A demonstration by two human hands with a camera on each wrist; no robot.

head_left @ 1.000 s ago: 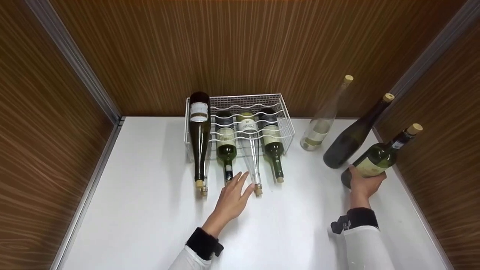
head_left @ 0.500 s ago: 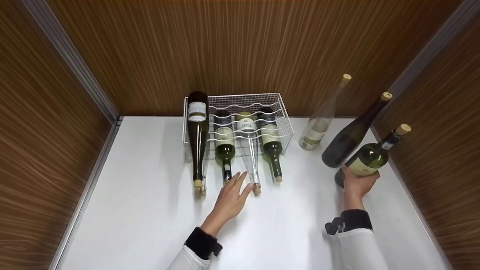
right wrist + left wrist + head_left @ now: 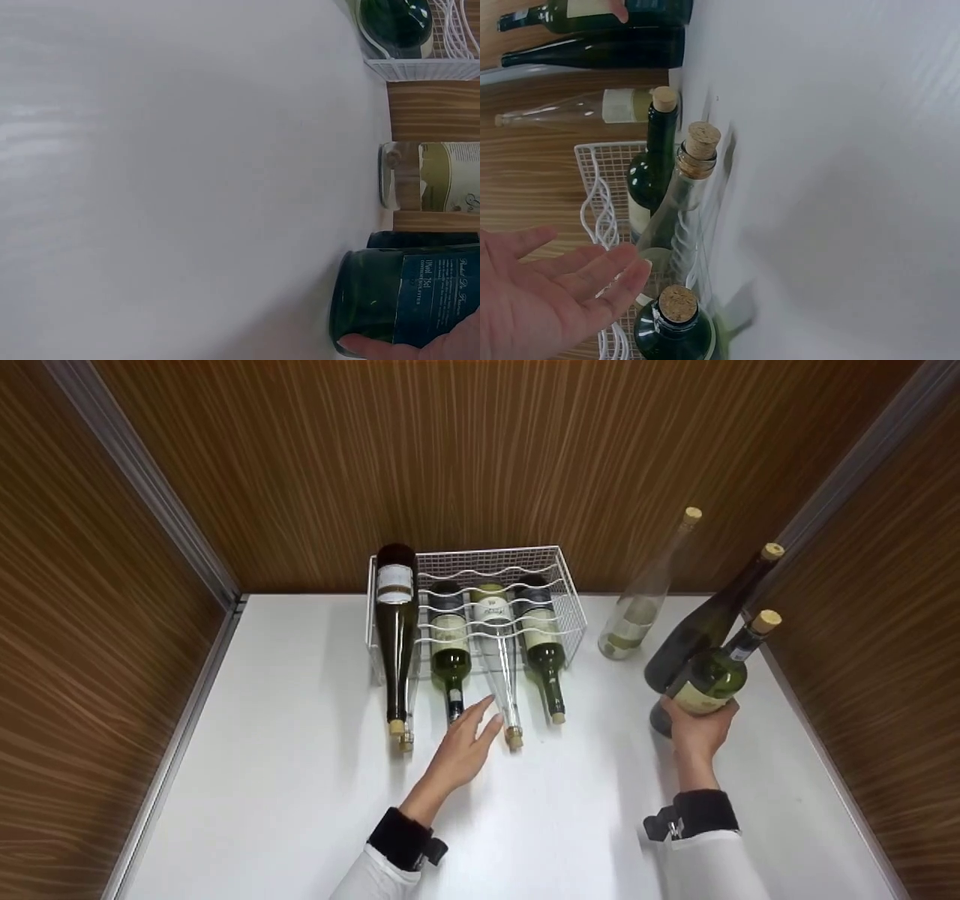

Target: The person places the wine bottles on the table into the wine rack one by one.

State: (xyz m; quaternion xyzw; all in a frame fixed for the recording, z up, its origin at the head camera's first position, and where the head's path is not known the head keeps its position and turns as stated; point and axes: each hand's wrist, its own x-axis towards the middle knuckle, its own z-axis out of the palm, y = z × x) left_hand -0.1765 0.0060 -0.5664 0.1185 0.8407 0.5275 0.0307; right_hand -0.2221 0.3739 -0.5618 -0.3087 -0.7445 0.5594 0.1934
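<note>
My right hand (image 3: pixel 699 731) grips the lower body of a green wine bottle (image 3: pixel 718 673), corked and tilted a little in the head view. The right wrist view shows its base and dark blue back label (image 3: pixel 435 292), with fingers (image 3: pixel 375 347) along its side. My left hand (image 3: pixel 459 750) is held out with extended fingers by the bottle necks in front of a white wire rack (image 3: pixel 574 604). Nearest to it are a green bottle (image 3: pixel 450 662) and a clear bottle (image 3: pixel 501 660), both lying neck forward. From the left wrist, the hand (image 3: pixel 547 296) shows palm up, holding nothing.
A dark bottle (image 3: pixel 686 641) stands just behind the gripped one, and a clear bottle (image 3: pixel 628 622) stands beside the rack. A brown bottle (image 3: pixel 396 645) lies atop the rack's left side; another green bottle (image 3: pixel 546 654) lies at right. Wood-grain walls (image 3: pixel 480 457) enclose the white table (image 3: pixel 300 720).
My right hand has moved left with the green bottle, which now overlaps the dark bottle in the head view. The left hand has barely moved.
</note>
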